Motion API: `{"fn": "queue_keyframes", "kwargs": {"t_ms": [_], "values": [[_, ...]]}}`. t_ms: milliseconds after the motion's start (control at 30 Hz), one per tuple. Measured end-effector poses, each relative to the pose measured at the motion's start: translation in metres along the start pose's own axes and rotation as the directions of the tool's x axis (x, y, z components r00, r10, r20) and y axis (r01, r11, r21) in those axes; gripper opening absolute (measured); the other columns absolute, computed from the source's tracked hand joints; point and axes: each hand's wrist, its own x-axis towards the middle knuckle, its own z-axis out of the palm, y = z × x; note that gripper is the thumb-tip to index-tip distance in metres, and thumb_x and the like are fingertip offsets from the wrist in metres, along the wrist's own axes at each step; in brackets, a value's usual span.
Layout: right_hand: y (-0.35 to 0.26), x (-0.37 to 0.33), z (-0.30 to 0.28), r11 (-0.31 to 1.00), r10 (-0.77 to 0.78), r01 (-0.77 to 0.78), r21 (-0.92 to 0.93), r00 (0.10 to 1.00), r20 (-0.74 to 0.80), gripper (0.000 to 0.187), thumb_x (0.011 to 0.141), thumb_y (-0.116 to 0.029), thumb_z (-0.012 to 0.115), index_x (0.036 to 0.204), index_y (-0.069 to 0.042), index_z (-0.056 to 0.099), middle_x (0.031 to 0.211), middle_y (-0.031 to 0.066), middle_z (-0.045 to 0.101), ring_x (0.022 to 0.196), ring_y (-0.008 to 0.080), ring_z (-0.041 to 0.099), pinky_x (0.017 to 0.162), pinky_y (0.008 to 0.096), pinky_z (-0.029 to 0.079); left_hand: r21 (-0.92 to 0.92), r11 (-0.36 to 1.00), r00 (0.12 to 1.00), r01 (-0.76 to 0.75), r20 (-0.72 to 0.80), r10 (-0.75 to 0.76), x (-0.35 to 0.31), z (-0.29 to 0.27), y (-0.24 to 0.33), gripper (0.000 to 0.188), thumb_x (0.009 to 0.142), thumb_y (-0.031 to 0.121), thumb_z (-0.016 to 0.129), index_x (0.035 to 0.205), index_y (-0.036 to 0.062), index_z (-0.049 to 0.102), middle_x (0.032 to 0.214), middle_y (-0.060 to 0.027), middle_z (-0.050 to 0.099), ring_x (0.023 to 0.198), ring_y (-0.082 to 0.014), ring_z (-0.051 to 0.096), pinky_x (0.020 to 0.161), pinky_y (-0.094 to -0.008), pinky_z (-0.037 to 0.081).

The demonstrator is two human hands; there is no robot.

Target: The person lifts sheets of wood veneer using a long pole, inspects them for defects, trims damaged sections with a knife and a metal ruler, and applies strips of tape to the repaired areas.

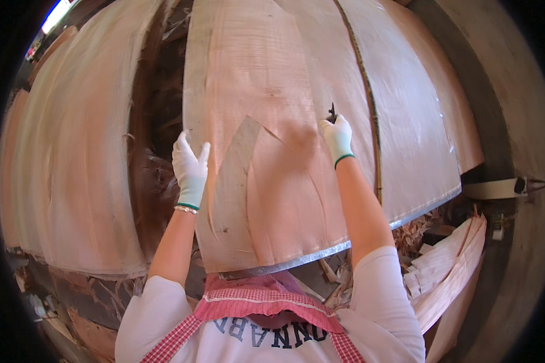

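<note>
A large pinkish-tan sheet of wood veneer (260, 66) lies before me on a stack. At its left edge is my left hand (189, 166) in a white glove, thumb and fingers apart, holding nothing. My right hand (338, 138), gloved in white too, is closed round a small black tool (332, 111) whose tip sticks up past the fingers; its exact kind cannot be made out. That hand is over the right part of the sheet. Between my hands, a greyish pointed strip of veneer (235, 160) shows against the pinker wood, beside a split edge.
Another veneer stack (85, 169) stands at the left, across a dark gap with scraps (163, 91). More sheets (412, 121) lie to the right, beyond a dark seam. A metal edge (303, 259) runs along the near side. Torn veneer pieces (448, 266) are piled at the lower right.
</note>
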Motion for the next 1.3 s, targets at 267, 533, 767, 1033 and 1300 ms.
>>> {"fn": "queue_keyframes", "kwargs": {"t_ms": [267, 533, 767, 1033, 1300], "values": [[-0.025, 0.036, 0.04, 0.895, 0.058, 0.016, -0.445, 0.987, 0.153, 0.048, 0.065, -0.03, 0.079, 0.097, 0.004, 0.068, 0.097, 0.027, 0.067, 0.09, 0.0383, 0.066, 0.081, 0.0412, 0.051, 0.134, 0.965, 0.936, 0.224, 0.248, -0.251, -0.014, 0.011, -0.018, 0.074, 0.069, 0.033, 0.082, 0.124, 0.0031, 0.043, 0.12, -0.0221, 0.053, 0.108, -0.0375, 0.054, 0.092, -0.0435, 0.047], [-0.018, 0.034, 0.046, 0.928, 0.107, -0.096, -0.361, 0.994, 0.01, 0.043, 0.068, -0.027, 0.08, 0.095, 0.005, 0.069, 0.089, 0.0207, 0.07, 0.083, 0.0314, 0.068, 0.074, 0.0396, 0.051, 0.032, 0.97, 0.915, 0.24, 0.326, -0.237, -0.023, 0.01, -0.009, 0.054, 0.077, 0.023, 0.074, 0.118, 0.0015, 0.047, 0.112, -0.0207, 0.057, 0.101, -0.0383, 0.057, 0.087, -0.0428, 0.049], [-0.013, 0.039, 0.054, 0.906, 0.126, -0.141, -0.399, 0.99, -0.063, 0.041, 0.071, -0.029, 0.073, 0.095, 0.004, 0.069, 0.089, 0.0228, 0.069, 0.083, 0.0342, 0.068, 0.073, 0.0398, 0.051, -0.297, 0.89, 0.889, 0.347, 0.406, -0.212, -0.012, 0.008, 0.001, 0.021, 0.084, 0.007, 0.06, 0.103, -0.0006, 0.057, 0.095, -0.0168, 0.064, 0.087, -0.0294, 0.064, 0.077, -0.0378, 0.05], [-0.042, 0.011, 0.02, 0.967, 0.088, -0.105, -0.234, 0.993, -0.08, 0.041, 0.078, -0.032, 0.067, 0.096, 0.004, 0.064, 0.09, 0.0217, 0.068, 0.082, 0.0322, 0.066, 0.073, 0.0396, 0.05, -0.842, 0.391, 0.897, 0.372, 0.434, 0.081, 0.06, -0.052, 0.076, 0.023, 0.089, 0.005, 0.061, 0.111, -0.0003, 0.058, 0.101, -0.0027, 0.062, 0.09, -0.0079, 0.058, 0.08, -0.0228, 0.048], [-0.089, -0.012, 0.0, 0.784, 0.422, -0.5, 0.369, 0.864, 0.274, 0.043, 0.082, -0.05, 0.069, 0.081, -0.007, 0.062, 0.068, 0.0031, 0.061, 0.047, 0.01, 0.044, 0.04, 0.0265, 0.031, -0.915, 0.13, 0.887, 0.381, 0.402, 0.227, 0.132, -0.084, 0.124, 0.02, 0.091, 0.008, 0.061, 0.11, 0.0007, 0.059, 0.096, -0.0017, 0.063, 0.083, -0.0077, 0.059, 0.076, -0.0216, 0.049]]}}
